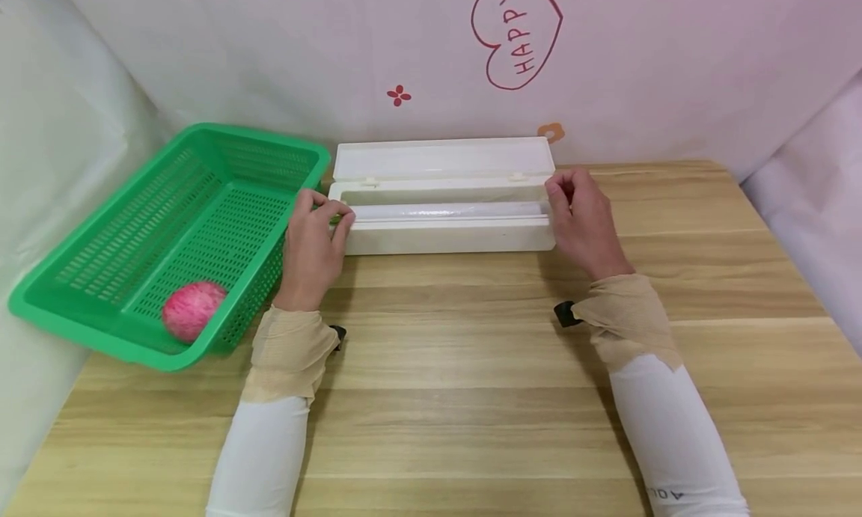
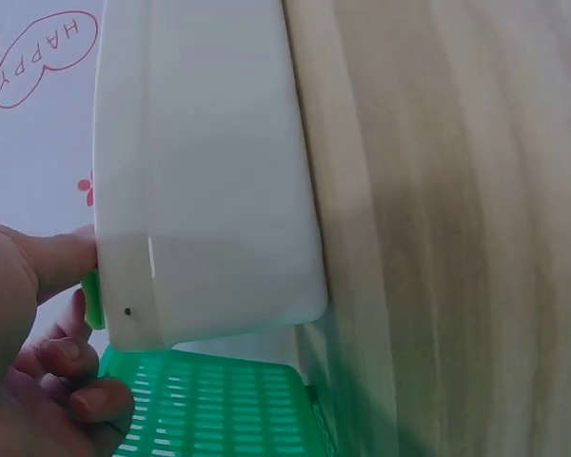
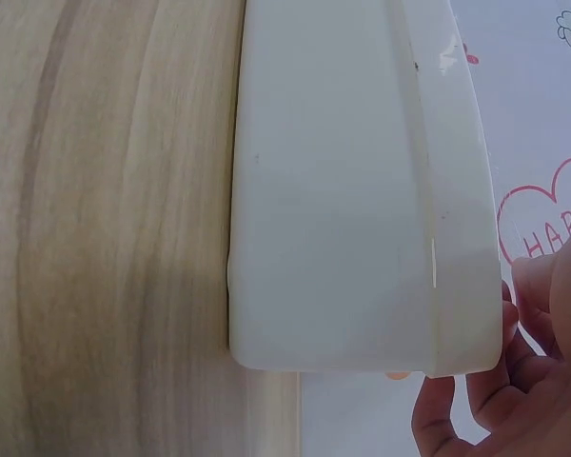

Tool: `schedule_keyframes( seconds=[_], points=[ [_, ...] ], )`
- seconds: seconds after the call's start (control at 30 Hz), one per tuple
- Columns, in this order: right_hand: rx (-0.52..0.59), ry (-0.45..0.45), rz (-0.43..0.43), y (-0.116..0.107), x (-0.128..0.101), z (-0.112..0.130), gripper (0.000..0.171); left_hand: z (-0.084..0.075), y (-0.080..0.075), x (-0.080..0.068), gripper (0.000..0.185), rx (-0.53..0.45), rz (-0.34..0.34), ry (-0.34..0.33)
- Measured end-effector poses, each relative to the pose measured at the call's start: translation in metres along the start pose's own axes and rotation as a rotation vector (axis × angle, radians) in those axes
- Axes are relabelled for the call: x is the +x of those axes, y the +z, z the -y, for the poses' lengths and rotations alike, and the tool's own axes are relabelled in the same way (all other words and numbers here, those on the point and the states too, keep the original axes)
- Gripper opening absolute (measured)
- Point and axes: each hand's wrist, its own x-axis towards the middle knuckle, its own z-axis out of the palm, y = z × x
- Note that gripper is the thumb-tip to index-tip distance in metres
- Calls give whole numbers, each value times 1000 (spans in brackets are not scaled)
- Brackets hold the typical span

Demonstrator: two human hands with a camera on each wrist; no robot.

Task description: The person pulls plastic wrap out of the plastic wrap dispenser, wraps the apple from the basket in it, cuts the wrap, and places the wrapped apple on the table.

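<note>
Box: long white box lies crosswise on the wooden table, toward the back, its lid swung open against the wall behind. A roll lies lengthwise inside.
Left hand: left hand sits at the box's left end, fingers curled onto the end at the rim; the left wrist view shows the thumb against the end wall beside a small green part, so it grasps that end.
Right hand: right hand sits at the box's right end, fingers bent over the top corner; the right wrist view shows fingertips hooked past the end edge, grasping it.
Basket: green basket stands just left of the box, tilted, close to the left hand.
Ball: pink ball rests in the basket's near corner.
Wall: white sheet with a red heart reading HAPPY hangs behind the box.
</note>
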Motion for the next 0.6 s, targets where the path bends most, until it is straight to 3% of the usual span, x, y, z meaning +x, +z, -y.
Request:
schedule_keyframes(
  seconds=[0.6],
  points=[
    [-6,-6,-4,-1,0,1,34,4,7,6,19,154,-17,82]
  ],
)
